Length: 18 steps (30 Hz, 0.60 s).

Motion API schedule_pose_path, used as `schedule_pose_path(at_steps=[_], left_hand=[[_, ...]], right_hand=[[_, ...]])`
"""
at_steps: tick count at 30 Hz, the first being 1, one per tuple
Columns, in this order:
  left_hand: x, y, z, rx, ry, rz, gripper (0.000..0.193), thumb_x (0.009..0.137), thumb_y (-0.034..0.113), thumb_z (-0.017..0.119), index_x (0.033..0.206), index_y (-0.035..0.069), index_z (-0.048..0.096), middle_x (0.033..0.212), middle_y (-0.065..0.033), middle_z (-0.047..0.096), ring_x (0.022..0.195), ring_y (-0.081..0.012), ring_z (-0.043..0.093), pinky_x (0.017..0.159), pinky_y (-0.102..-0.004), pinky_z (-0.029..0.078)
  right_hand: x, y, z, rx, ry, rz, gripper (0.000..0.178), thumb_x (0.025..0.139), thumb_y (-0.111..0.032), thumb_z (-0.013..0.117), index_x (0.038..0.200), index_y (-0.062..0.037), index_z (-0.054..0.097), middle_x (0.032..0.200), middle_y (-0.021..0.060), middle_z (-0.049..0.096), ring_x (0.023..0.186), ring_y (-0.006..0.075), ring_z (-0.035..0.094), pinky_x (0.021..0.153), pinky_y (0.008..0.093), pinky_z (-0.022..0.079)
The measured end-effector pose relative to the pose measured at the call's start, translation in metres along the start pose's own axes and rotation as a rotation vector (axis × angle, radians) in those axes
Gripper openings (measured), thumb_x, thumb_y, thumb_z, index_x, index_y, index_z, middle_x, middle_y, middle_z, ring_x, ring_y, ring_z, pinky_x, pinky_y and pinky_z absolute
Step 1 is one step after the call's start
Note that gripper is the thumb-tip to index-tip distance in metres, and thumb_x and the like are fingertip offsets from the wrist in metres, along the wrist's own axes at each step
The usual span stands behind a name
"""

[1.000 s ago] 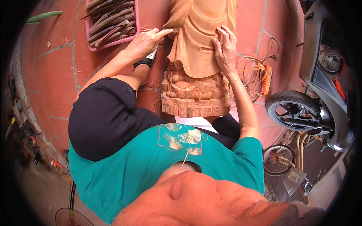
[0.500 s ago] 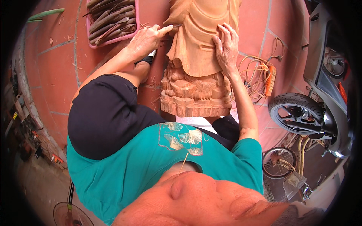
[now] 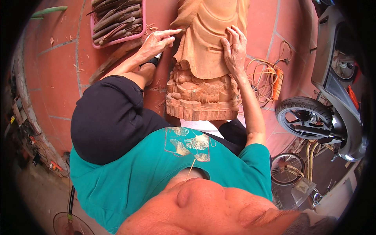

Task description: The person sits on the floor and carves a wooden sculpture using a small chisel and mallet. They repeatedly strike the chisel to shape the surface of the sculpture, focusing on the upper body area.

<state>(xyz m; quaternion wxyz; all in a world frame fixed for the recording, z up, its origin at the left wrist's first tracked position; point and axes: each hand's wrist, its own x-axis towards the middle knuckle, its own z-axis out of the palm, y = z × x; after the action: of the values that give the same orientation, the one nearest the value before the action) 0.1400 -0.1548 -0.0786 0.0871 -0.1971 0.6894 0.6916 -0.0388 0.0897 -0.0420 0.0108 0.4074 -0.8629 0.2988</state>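
Observation:
A carved wooden statue lies in front of me, with draped folds above and a rougher, knobbly carved base towards me. Its far end runs out of the picture. My left hand is at the statue's left edge. The index finger stretches out, its tip at a fold; the other fingers are loosely bent, and no tool shows in them. My right hand rests on the statue's right side with fingers extended, holding nothing.
At the far left, a pink basket holds several wood-handled tools. A long piece of wood lies beside it on the red tiles. An orange power strip with tangled cord, a motorbike and a bicycle wheel are on the right.
My left hand has drawn slightly down and its index finger has straightened, with the bent fingers now showing below it. My right hand stays on the statue. The view has shifted slightly.

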Motion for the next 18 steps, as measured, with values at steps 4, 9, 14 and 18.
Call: schedule_pose_path(at_steps=[4,9,14,18], left_hand=[[0.007,-0.011,-0.002,0.402,0.191,0.579,0.04,0.097,0.01,0.057,0.137,0.013,0.055,0.099,-0.0046,0.07,0.081,-0.0108,0.063,0.069,-0.0295,0.051],[-0.001,-0.002,-0.006,0.797,0.144,0.39,0.044,0.092,0.004,0.056,0.135,0.014,0.055,0.099,-0.0135,0.067,0.087,-0.0314,0.066,0.074,-0.0397,0.054],[-0.002,0.006,-0.005,1.122,0.181,0.454,0.051,0.091,0.001,0.054,0.14,0.015,0.048,0.084,-0.0133,0.059,0.078,-0.0326,0.064,0.065,-0.0431,0.054],[0.006,0.001,-0.003,0.98,0.196,0.56,0.046,0.093,0.004,0.056,0.138,0.013,0.053,0.086,-0.0088,0.064,0.075,-0.0213,0.065,0.064,-0.0352,0.054]], right_hand=[[0.0,-0.001,0.0,-0.003,-0.006,-0.002,0.039,0.092,-0.029,0.064,0.126,-0.0094,0.057,0.133,0.0139,0.052,0.124,0.0325,0.047,0.103,0.0423,0.041],[0.0,-0.001,0.0,-0.003,-0.014,0.005,0.04,0.092,-0.029,0.064,0.126,-0.0094,0.057,0.133,0.0137,0.051,0.124,0.0327,0.047,0.103,0.0428,0.041],[0.0,-0.001,0.001,0.001,-0.009,0.004,0.04,0.092,-0.029,0.064,0.125,-0.0091,0.058,0.133,0.0137,0.052,0.124,0.0327,0.047,0.103,0.0425,0.041],[0.001,-0.002,0.001,0.009,-0.002,0.005,0.039,0.092,-0.03,0.064,0.125,-0.009,0.058,0.132,0.0139,0.052,0.124,0.0327,0.047,0.103,0.0423,0.041]])
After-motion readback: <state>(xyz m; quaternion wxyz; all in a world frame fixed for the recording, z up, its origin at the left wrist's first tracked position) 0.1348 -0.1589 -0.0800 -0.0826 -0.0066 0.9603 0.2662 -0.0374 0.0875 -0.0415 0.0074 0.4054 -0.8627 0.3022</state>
